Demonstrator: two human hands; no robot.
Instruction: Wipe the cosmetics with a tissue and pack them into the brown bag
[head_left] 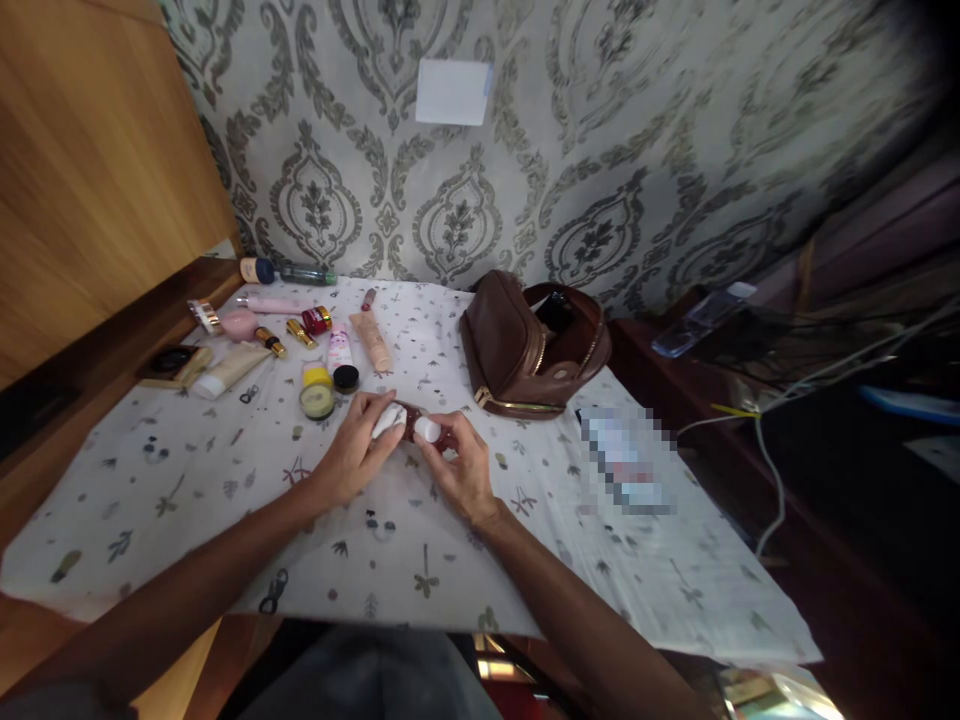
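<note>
My left hand [360,450] is closed around a crumpled white wad [389,421] that looks like tissue or cloth. My right hand [463,465] pinches a small round white cap [428,430]. Between the two hands shows a dark reddish-brown item [410,420], partly covered by the fingers; whether the cap is joined to it I cannot tell. Just beyond my left hand stand a yellow-green round jar [317,399] and a black-lidded pot [346,378]. A peach squeeze tube [371,340] lies farther back.
A brown leather bag [517,345] sits unzipped at the back right. Beside it lies a blurred-out phone-like object [626,460]. Several cosmetics, among them a cream tube [229,370], a compact [176,365] and a pink sponge [238,323], occupy the back left. Cables [780,480] hang at right.
</note>
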